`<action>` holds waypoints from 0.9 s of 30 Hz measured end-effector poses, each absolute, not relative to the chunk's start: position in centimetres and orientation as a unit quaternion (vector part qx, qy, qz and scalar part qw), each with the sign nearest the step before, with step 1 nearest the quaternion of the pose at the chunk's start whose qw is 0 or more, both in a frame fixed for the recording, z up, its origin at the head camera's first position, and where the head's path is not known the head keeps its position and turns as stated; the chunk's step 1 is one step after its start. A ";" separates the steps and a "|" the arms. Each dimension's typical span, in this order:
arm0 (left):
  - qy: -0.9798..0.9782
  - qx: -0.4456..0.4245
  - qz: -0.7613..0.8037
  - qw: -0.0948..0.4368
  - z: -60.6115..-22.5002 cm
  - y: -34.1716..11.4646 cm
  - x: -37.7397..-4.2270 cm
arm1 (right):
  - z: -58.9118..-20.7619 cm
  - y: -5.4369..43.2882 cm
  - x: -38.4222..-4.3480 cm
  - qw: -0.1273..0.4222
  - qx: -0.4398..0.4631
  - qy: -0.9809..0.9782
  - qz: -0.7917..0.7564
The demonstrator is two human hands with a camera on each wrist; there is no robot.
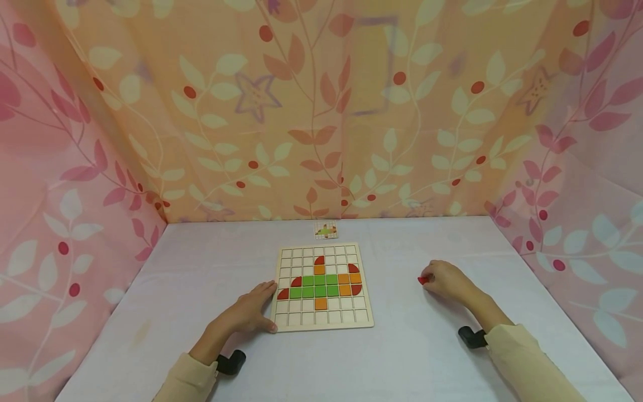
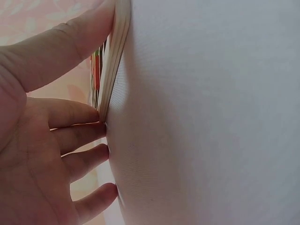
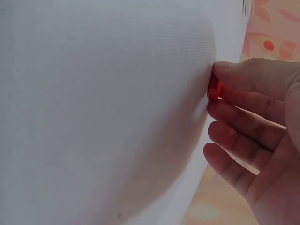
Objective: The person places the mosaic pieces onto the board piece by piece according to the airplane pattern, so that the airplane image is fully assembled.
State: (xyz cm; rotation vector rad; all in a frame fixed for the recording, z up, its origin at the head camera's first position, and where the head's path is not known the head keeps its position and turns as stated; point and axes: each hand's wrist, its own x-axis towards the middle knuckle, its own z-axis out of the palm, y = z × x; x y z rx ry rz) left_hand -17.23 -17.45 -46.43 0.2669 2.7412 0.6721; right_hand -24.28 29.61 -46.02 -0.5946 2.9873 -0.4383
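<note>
A square wooden grid board [image 1: 301, 321] lies on the white table, with green, orange and red tiles set in its cells. My left hand [image 1: 248, 310] rests at the board's left edge, its thumb and fingertips touching the side; in the left wrist view the fingers [image 2: 77, 112] are fairly straight against the board's edge [image 2: 115, 61]. Well to the right of the board, my right hand [image 1: 449, 282] pinches a small red tile [image 1: 422, 280] between thumb and fingers, down at the tabletop. The right wrist view shows that red tile [image 3: 214, 88] partly hidden by the fingertips.
Behind the board lies a small picture card [image 1: 326, 229] with a coloured grid pattern. A white cloth [image 1: 402, 357] covers the table. Floral curtains [image 1: 321, 111] stand at the back and on both sides. Each wrist carries a black mount, such as the left one [image 1: 231, 363].
</note>
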 end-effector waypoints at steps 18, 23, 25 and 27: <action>0.956 0.091 0.235 0.152 -46.4 -17.4 -17.2 | -45.6 29.9 -24.2 0.050 -0.194 0.969 -0.147; 0.956 0.090 0.234 0.152 -46.5 -17.4 -17.2 | -45.7 29.9 -24.2 0.050 -0.185 0.969 -0.157; 0.956 0.091 0.235 0.152 -46.5 -17.5 -17.2 | -45.7 29.8 -24.1 0.048 -0.184 0.968 -0.166; 0.956 0.091 0.235 0.152 -46.5 -17.5 -17.2 | -45.6 29.6 -24.0 0.046 -0.183 0.966 -0.177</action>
